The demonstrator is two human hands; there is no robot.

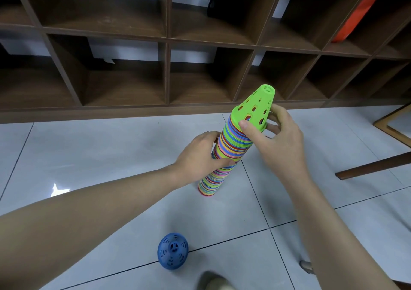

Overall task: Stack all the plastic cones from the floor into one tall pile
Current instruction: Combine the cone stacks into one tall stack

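Observation:
A tall pile of many-coloured plastic cones (216, 178) stands on the tiled floor, leaning slightly to the right. A green perforated cone (255, 107) caps the pile. My left hand (200, 156) grips the pile around its middle. My right hand (278, 138) holds the lower rim of the green cone, thumb in front and fingers behind. A single blue cone (173, 253) stands upright on the floor near me, apart from the pile.
A dark wooden shelf unit (166, 67) with open compartments runs along the wall behind the pile. An orange item (355, 16) sits in an upper right compartment. Wooden furniture legs (373, 167) lie at the right. A shoe tip (213, 280) shows at the bottom edge.

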